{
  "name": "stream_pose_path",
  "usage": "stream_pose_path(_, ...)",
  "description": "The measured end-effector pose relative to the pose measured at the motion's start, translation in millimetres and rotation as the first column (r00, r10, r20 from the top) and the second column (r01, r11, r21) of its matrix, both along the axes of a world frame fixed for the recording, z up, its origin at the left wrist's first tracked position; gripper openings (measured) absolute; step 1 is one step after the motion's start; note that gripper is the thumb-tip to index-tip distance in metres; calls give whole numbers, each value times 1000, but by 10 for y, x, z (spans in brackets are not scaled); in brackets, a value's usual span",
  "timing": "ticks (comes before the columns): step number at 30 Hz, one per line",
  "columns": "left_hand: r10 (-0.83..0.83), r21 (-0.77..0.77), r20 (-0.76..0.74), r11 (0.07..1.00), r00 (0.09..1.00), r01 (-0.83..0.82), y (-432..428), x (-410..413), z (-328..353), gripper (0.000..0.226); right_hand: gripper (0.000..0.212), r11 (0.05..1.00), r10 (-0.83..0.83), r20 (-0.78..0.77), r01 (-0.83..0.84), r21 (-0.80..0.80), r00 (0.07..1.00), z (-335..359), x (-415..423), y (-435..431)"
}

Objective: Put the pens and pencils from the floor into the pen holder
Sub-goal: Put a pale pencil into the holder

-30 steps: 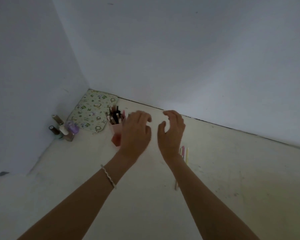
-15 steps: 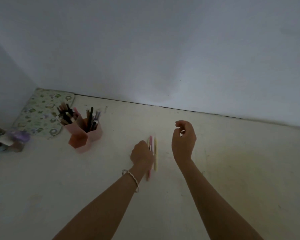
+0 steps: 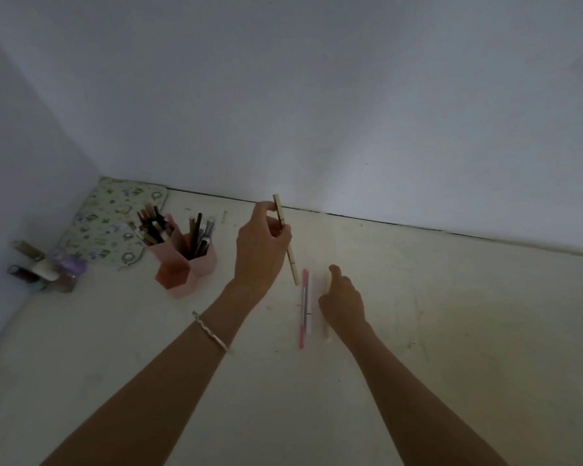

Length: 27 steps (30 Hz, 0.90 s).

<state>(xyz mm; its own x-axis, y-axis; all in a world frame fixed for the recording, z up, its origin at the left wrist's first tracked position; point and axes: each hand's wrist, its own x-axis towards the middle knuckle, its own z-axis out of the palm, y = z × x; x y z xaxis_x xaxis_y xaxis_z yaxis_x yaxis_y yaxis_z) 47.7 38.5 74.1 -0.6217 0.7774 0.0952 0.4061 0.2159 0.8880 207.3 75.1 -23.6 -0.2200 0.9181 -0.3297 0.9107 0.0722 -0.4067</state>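
On the floor [image 3: 451,331] near the room's corner, the left hand [image 3: 260,250] is raised, fingers pinched on a tan pen [image 3: 286,239] that slants above the floor. The right hand [image 3: 342,301] is low, resting on a pale yellow pen [image 3: 327,334] lying flat; whether its fingers have closed on it cannot be told. A pink pen [image 3: 303,307] lies just left of the yellow one, parallel to it. The pink holder [image 3: 186,267], already full of pens and pencils, stands left of the left hand. A patterned pouch [image 3: 111,220] lies behind it, small bottles [image 3: 48,270] beside the wall.
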Motion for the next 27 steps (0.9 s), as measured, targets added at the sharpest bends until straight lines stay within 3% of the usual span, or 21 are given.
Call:
stream_pose_path(3,28,146,-138,989,990,-7,-116,-320,250,64,60,997,-6,-85,12,72,996,86,-116,15)
stream_pose_path(7,169,210,-326,972,930,-103,-337,-916,478,59,55,947,-44,-384,161,279,922,430,-373,132)
stream_pose_path(12,173,127,-408,983,896,-132,-532,-1246,353,56,54,933,6,-686,243,266,728,769,-702,75)
stream_pose_path(17,53,21,-533,999,844,-49,-546,-1269,76,47,52,931,96,-769,217,294,632,876,-913,-77)
stream_pose_path(19,23,-52,-713,995,700,-85,-558,-1281,3,26,49,927,143,-779,192,321,610,910,-991,-158)
stream_pose_path(21,66,-45,-811,983,581,-175,-582,-1333,-3,20,46,919,192,-807,187,347,558,966,-1107,-242)
stream_pose_path(24,229,94,-779,963,584,-252,-644,-1430,98,27,42,909,287,-847,151,388,448,1050,-1384,-368)
stream_pose_path(27,264,105,-714,956,649,-273,-692,-1483,184,36,40,907,344,-809,55,418,476,1025,-1705,-458)
